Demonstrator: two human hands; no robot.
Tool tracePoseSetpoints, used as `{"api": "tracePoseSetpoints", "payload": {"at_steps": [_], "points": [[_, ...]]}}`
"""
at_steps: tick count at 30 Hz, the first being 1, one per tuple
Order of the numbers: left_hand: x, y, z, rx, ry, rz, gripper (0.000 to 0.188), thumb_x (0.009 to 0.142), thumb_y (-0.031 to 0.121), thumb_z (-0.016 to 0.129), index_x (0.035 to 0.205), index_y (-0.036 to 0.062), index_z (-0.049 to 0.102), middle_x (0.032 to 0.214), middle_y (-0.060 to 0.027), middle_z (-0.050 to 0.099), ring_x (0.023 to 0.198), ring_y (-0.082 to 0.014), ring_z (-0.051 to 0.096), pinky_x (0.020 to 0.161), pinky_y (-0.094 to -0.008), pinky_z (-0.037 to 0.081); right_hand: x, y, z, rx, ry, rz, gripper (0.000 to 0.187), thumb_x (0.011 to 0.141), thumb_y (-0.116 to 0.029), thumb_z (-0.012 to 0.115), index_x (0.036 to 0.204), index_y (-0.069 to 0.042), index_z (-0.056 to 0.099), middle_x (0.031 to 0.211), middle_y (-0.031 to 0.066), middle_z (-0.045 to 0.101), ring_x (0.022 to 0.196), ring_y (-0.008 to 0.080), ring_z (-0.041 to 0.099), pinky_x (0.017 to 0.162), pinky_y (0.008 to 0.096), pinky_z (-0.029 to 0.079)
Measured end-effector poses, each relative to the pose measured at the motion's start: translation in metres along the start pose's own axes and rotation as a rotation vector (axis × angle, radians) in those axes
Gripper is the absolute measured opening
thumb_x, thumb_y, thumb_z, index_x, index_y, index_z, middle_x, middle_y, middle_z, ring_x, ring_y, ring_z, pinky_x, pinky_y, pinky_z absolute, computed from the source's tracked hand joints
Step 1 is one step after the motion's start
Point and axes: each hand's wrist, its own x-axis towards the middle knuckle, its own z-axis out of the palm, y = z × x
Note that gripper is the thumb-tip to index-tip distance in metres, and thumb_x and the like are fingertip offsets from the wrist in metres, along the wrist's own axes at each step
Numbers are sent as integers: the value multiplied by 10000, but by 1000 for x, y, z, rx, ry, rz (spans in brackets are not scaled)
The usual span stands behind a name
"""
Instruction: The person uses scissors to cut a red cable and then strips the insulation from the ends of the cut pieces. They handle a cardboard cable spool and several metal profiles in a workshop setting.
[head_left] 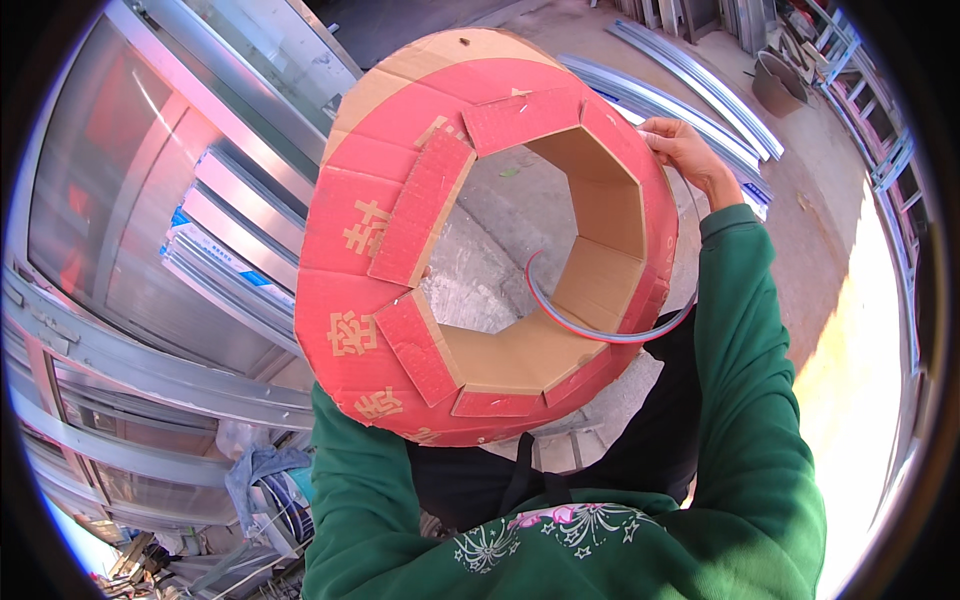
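Left side tight: glazed frames (215, 100) and wrapped bars (235, 240) near the ring's left edge, blue cloth (258, 480) and other clutter lower down. Little swing room that way.

Left sleeve (350, 470) goes under the ring. Left hand (427, 271) almost all hidden, just what looks like a fingertip at the hole's left edge; grip can't be told, probably supporting from behind.

Ring (345, 270): red-and-tan cardboard, many-sided hole, flaps folded out onto the front. It's up in front of the body, tilted, above the lap. Strip (615, 339), thin and curved, has one end in the hole, crosses the lower right rim and loops up outside toward the right hand (690, 155). Right fingers closed on the ring's upper right rim; can't tell if they pinch the strip too.

Step, my read: handling the ring with a strip end loose. Next move would call for steady support on both sides and the loop clear of flaps and trousers (640, 420).

Far right roomier: long bars (695, 88) lie beyond the right hand, bucket (778, 85) farther off, bare floor (830, 220) beside the right sleeve (745, 300).
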Motion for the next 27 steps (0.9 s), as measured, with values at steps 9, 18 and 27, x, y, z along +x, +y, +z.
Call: {"api": "tracePoseSetpoints", "payload": {"at_steps": [9, 18, 27], "points": [[6, -18, -56, -346, 335, 248, 385, 1149, 262, 340, 1405, 12, 481, 1232, -85, 546, 1271, -202, 542, 1238, -380, 396, -5, 41, 12, 57, 9, 149, 188, 1010, -84, 632, 1133, 16, 734, 804, -16, 670, 581, 64, 551, 514, 212, 411], [50, -10, -27, 43, 884, 427, 610, 1022, 524, 560, 1429, 69, 562, 1395, -84, 633, 1260, -242, 598, 1095, -387, 460, -26, 1, 113, -283, -77, 361, 206, 887, 8, 663, 1085, 57, 634, 795, 144, 717, 599, 197, 689, 536, 328, 580], [56, -23, -36, 37, 854, 410, 615, 1032, 521, 535, 1415, 42, 571, 1388, -100, 645, 1247, -254, 606, 1088, -402, 466, -47, -25, 161, -196, -224, 184, 187, 873, 44, 571, 1014, 70, 691, 814, 162, 730, 635, 211, 709, 646, 361, 580]]}}
